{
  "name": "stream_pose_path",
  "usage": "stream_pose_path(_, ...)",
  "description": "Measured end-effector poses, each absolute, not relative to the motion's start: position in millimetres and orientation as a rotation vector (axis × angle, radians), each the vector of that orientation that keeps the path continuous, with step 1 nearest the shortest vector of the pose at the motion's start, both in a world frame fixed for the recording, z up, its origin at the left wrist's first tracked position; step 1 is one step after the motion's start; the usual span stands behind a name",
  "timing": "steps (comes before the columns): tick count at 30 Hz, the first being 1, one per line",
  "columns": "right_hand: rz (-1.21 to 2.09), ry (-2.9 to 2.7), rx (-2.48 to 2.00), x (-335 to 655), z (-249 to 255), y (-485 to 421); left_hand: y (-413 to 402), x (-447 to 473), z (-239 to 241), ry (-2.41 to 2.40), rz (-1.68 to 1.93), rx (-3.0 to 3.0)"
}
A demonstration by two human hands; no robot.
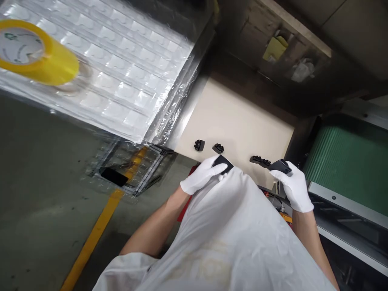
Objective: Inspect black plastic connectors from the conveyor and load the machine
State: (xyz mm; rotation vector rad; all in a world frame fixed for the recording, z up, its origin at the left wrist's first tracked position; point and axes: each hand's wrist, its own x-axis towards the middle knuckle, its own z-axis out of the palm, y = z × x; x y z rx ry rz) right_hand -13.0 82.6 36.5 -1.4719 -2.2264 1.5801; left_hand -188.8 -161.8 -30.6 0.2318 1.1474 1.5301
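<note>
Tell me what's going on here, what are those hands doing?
A person in white gloves is handling small black parts. The left hand holds one black part, and the right hand holds another black part. More small black parts lie on a beige board just ahead. To one side is a stack of clear plastic trays with a roll of yellow tape on it. On the other side is a green conveyor belt.

Head camera looks down, tilted, at the hands (202,175) (292,186).
</note>
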Motion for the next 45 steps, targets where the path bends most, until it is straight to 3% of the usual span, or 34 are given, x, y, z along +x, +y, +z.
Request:
stream_pose_path(14,1.997,-1.820,-1.200,9,38,91,-112,-203,-15,0.794,1.485,0.182)
stream_pose_path(26,1.862,-1.901,-1.228,8,39,103,-103,-206,-16,0.788,1.469,0.223)
stream_pose_path(33,1.473,-2.166,-1.496,18,27,104,-93,-206,-9,1.116,1.325,0.367)
stream_pose_path(39,0.452,-3.025,-1.706,-15,-15,140,-61,-207,-31,1.228,1.212,0.523)
stream_pose_path(42,0.429,-3.147,-1.776,-33,-39,157,-33,-208,-41,1.553,0.967,0.889)
stream_pose_path(45,0.427,-3.231,-1.843,-46,-61,167,8,-209,-55,1.860,0.431,1.311)
